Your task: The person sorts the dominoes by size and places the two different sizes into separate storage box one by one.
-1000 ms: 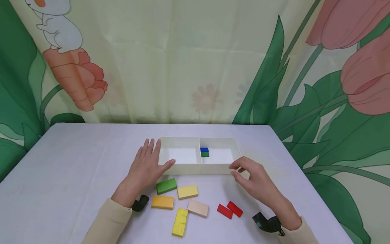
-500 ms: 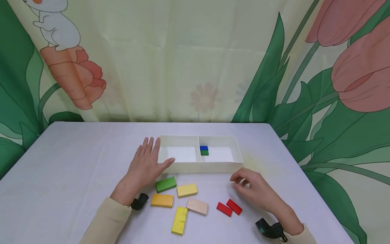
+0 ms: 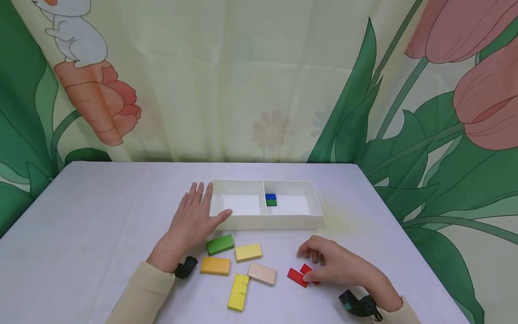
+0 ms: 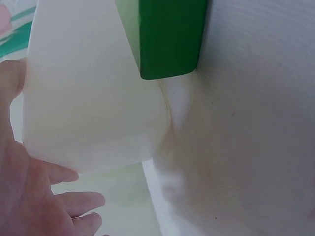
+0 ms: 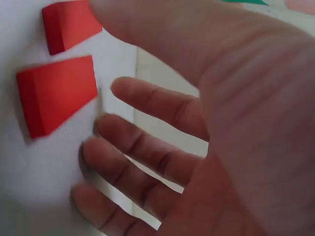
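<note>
My left hand [image 3: 192,218] rests at the left end of a white two-compartment box [image 3: 267,222], fingers straight and thumb over its front edge. In the left wrist view that hand lies against the box's end wall [image 4: 88,98]. Over two small red blocks [image 3: 297,277] hovers my right hand [image 3: 337,263], fingers loosely bent, thumb overlapping them. From the right wrist, the gap between thumb and fingers has nothing in it, and both red blocks [image 5: 59,96] lie on the cloth beside the fingertips. A blue block [image 3: 270,196] and a small green block [image 3: 271,203] sit against the divider in the right compartment.
In front of the box lie a larger green block [image 3: 220,244], a pale yellow block [image 3: 248,253], an orange block [image 3: 215,266], a beige block [image 3: 262,273] and a yellow block [image 3: 238,292]. A white cloth [image 3: 101,252] covers the table; a printed curtain [image 3: 226,90] hangs behind.
My right hand has come away from the box's front right corner, down toward the person, to the red blocks. The left hand stays at the box.
</note>
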A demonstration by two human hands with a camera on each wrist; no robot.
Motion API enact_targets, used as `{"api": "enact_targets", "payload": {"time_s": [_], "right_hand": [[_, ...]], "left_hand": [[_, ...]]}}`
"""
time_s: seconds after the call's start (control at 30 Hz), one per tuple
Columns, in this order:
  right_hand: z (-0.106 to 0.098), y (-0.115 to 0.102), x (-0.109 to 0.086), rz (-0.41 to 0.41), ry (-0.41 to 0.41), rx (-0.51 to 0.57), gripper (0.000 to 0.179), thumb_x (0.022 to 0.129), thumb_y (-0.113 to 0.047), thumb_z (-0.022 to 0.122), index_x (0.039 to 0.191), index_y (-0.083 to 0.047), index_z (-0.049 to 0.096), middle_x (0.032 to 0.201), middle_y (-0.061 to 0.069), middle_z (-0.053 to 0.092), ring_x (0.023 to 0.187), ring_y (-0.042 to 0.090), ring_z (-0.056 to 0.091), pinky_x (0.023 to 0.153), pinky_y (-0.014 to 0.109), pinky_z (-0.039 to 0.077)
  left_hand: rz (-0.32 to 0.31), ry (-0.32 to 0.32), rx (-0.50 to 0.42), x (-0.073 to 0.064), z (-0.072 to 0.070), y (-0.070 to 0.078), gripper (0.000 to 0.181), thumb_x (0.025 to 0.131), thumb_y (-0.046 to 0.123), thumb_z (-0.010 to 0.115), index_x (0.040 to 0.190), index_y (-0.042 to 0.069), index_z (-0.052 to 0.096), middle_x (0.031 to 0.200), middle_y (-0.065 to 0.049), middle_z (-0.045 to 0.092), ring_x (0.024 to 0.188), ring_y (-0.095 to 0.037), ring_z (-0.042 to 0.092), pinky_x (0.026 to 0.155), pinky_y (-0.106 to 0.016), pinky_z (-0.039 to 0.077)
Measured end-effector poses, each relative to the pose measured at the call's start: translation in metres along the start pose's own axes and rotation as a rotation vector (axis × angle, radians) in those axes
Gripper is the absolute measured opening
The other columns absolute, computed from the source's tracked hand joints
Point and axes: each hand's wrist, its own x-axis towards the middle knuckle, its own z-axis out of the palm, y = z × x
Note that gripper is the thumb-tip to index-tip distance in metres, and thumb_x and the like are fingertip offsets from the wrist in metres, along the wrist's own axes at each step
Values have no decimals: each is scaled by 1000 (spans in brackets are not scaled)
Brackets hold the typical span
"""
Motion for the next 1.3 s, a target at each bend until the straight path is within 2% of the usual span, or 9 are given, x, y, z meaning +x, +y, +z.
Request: {"api": "enact_targets", "payload": {"time_s": [0.13, 0.3, 0.57, 0.73, 0.9, 1.2, 1.3], "right_hand": [[7, -7, 3, 20, -7, -49, 45, 74, -37, 87, 110, -22, 65, 96, -5, 55, 87, 13, 52, 68, 20, 50], [10, -10, 6, 5, 14, -54, 33, 78, -29, 84, 106, -22, 66, 96, -5, 54, 88, 13, 51, 67, 19, 51], [7, -10, 14, -18, -13, -22, 19, 86, -19, 77, 103, -20, 70, 95, -4, 59, 82, 12, 54, 68, 19, 51], [5, -15, 12, 5, -44, -17, 24, 83, -27, 81, 102, -21, 69, 96, -4, 57, 85, 13, 53, 66, 20, 51], [7, -21, 10, 23, -94, -68, 33, 76, -35, 86, 101, -27, 65, 101, -7, 52, 93, 13, 53, 71, 19, 52], [7, -18, 23, -38, 4, -132, 25, 83, -10, 79, 105, -16, 69, 100, -6, 59, 92, 13, 55, 75, 19, 54], [7, -17, 27, -42, 27, -145, 25, 83, -7, 78, 105, -15, 69, 100, -6, 60, 91, 13, 55, 75, 19, 53]], "left_hand": [[-1, 1, 2, 0, 0, 0, 97, 94, 65, 49, 158, 0, 14, 163, -27, 13, 153, -43, 5, 123, -59, 11], [0, 3, 1, 0, -2, 0, 97, 94, 65, 49, 158, 0, 14, 163, -27, 13, 153, -43, 6, 123, -59, 11], [-4, -6, -4, 0, 1, 1, 97, 94, 65, 49, 158, 1, 14, 164, -26, 13, 153, -43, 5, 123, -59, 11], [-2, 1, 2, 0, 1, 0, 97, 94, 65, 48, 158, 1, 14, 164, -26, 13, 153, -43, 5, 123, -59, 11], [-3, 6, 7, 0, -1, 0, 96, 94, 64, 49, 158, 0, 14, 163, -26, 13, 153, -43, 6, 123, -59, 11], [1, 0, 0, 0, -1, 0, 97, 94, 65, 49, 158, 1, 14, 163, -26, 14, 153, -43, 6, 123, -59, 11], [2, -2, -5, 0, -1, 0, 97, 94, 65, 49, 158, 1, 14, 164, -26, 14, 153, -43, 5, 123, -59, 11]]}}
